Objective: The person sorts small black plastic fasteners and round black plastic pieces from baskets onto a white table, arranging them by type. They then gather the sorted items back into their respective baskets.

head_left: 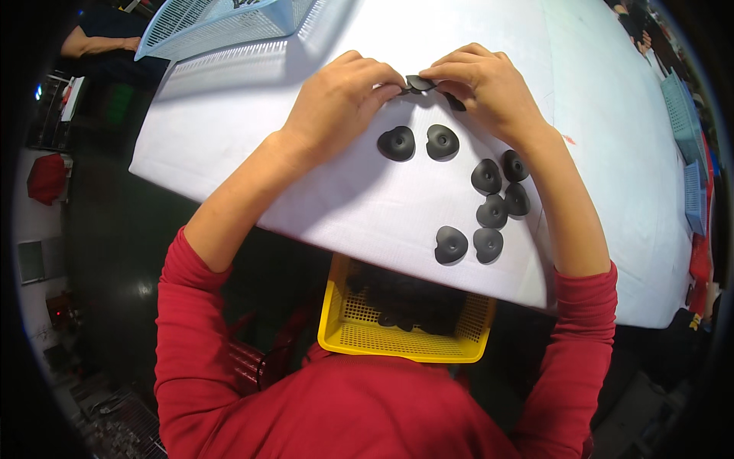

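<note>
At the far side of the white table, my left hand (336,96) and my right hand (485,88) meet around a small black rounded piece (420,83). Fingertips of both hands are pinched on its edges; another dark edge shows under it, partly hidden. A further black piece (456,102) lies under my right fingers. Nearer to me are two matching pieces, one on the left (397,143) and one on the right (442,141), each rounded with a notch and a small centre dimple. By my right forearm lies a cluster of several more (492,211).
A yellow perforated basket (401,353) with dark pieces inside sits at my lap, below the edge of the white-covered table (612,191). A blue basket (222,30) stands at the far left. More blue baskets (683,115) and other people's arms (99,44) appear around the table.
</note>
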### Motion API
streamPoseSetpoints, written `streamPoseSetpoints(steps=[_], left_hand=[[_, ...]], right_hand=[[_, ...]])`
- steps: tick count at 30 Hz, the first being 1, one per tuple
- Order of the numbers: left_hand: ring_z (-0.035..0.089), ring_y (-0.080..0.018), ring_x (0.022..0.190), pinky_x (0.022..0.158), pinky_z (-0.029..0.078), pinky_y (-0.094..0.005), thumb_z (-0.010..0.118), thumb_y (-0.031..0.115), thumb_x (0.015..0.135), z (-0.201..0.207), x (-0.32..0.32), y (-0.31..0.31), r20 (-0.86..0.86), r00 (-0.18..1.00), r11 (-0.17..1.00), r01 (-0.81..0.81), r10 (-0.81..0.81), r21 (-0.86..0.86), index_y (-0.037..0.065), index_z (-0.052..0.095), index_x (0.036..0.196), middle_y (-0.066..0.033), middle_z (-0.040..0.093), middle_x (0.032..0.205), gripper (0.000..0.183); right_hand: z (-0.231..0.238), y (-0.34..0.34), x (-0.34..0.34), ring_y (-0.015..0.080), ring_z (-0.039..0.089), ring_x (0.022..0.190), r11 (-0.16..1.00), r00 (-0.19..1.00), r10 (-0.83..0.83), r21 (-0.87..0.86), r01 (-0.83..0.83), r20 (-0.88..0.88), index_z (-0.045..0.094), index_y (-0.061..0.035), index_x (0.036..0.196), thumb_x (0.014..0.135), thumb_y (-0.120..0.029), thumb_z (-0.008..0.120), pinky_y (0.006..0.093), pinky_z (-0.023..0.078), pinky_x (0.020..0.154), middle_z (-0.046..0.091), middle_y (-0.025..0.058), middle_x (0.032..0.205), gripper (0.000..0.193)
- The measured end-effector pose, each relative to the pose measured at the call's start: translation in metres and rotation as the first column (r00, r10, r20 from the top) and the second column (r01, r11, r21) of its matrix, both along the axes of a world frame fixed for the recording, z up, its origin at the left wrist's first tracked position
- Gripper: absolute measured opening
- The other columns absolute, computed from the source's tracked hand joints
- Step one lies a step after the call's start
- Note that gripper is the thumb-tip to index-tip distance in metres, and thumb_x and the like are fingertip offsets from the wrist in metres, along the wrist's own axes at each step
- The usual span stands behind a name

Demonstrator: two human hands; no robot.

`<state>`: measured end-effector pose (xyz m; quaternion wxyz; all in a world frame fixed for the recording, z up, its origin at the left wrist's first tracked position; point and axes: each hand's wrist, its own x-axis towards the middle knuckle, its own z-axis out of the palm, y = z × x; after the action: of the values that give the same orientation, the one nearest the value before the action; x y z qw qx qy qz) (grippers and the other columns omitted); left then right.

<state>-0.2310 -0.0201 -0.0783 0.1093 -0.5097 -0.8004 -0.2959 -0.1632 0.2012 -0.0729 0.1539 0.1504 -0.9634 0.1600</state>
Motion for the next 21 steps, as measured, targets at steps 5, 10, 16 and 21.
streamPoseSetpoints(steps=[5, 10, 16, 21], left_hand=[[0.059, -0.0086, 0.08, 0.073, 0.049, -0.0258, 0.059, 0.012, 0.093, 0.015, 0.002, 0.002, 0.724, 0.678, 0.991, -0.101, 0.13, -0.082, 0.005, 0.068, 0.105, -0.0008, 0.065, 0.087, 0.016], [0.055, -0.0227, 0.117, 0.098, 0.045, -0.0338, 0.057, 0.02, 0.095, -0.001, -0.009, 0.001, 0.185, 0.982, 0.999, -0.024, 0.031, -0.043, 0.007, 0.062, 0.119, -0.011, 0.059, 0.124, 0.029], [0.032, -0.0306, 0.14, 0.116, 0.019, -0.0494, 0.047, 0.03, 0.099, -0.022, 0.023, 0.019, 0.136, 0.978, 0.971, 0.177, -0.155, -0.162, 0.006, 0.042, 0.141, -0.016, 0.043, 0.144, 0.049], [0.039, -0.0358, 0.134, 0.111, 0.031, -0.0436, 0.055, 0.017, 0.093, -0.012, 0.095, -0.005, 0.243, 0.937, 0.963, 0.269, -0.252, -0.037, -0.001, 0.043, 0.137, -0.0204, 0.046, 0.137, 0.048]], right_hand=[[0.008, 0.029, 0.014, 0.0209, 0.058, 0.11, 0.971, 0.99, -0.107, -0.203, 0.123, 0.087, 0.072, -0.0106, 0.106, 0.085, -0.001, 0.062, 0.0324, 0.05, 0.092, 0.067, 0.0038, 0.112, 0.025], [-0.007, 0.051, 0.035, 0.0239, 0.047, 0.129, 0.908, 0.97, -0.098, -0.378, 0.179, 0.223, 0.065, -0.0135, 0.121, 0.097, -0.024, 0.053, 0.0383, 0.035, 0.109, 0.06, 0.0056, 0.129, 0.029], [-0.019, 0.019, 0.073, 0.0253, 0.037, 0.138, 0.941, 0.976, 0.022, -0.334, 0.053, 0.218, 0.057, -0.0167, 0.132, 0.098, -0.035, 0.049, 0.0486, 0.016, 0.117, 0.054, 0.0048, 0.138, 0.039], [-0.009, -0.026, 0.141, 0.0281, 0.046, 0.131, 0.93, 0.983, 0.038, -0.366, 0.032, 0.182, 0.059, -0.0122, 0.129, 0.096, -0.029, 0.054, 0.0491, 0.028, 0.112, 0.057, 0.0096, 0.133, 0.037]])
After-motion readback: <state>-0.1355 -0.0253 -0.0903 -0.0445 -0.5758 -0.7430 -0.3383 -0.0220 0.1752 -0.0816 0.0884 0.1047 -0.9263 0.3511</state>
